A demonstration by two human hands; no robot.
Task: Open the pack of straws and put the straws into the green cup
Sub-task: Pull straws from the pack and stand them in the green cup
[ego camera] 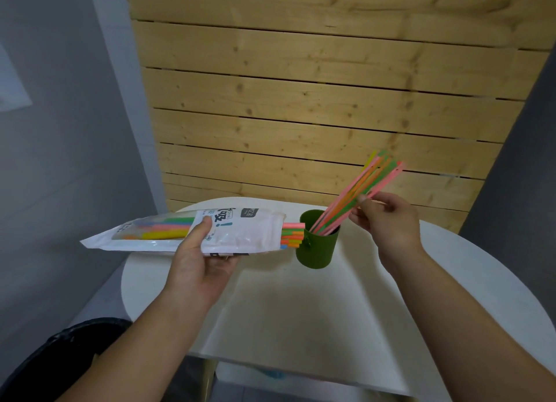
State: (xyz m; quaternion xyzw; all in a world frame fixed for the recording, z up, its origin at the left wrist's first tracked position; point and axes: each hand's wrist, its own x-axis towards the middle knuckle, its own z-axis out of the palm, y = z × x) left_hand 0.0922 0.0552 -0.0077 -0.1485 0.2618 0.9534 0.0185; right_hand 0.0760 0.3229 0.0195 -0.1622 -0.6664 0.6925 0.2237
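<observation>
From the head view, the left hand [202, 258] grips the opened straw pack [192, 231] level, its mouth touching the green cup [316, 245] on the white table [301, 311]. The right hand [388, 218] pinches a straw bunch [355, 195] leaning in the cup, likely to settle it.

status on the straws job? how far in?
Done: the pack is open, straw ends poking from its mouth. In hand: the right hand is at a bunch of straws standing tilted in the green cup; the left hand holds the pack beside the cup. Left: many straws remain in the pack.
</observation>
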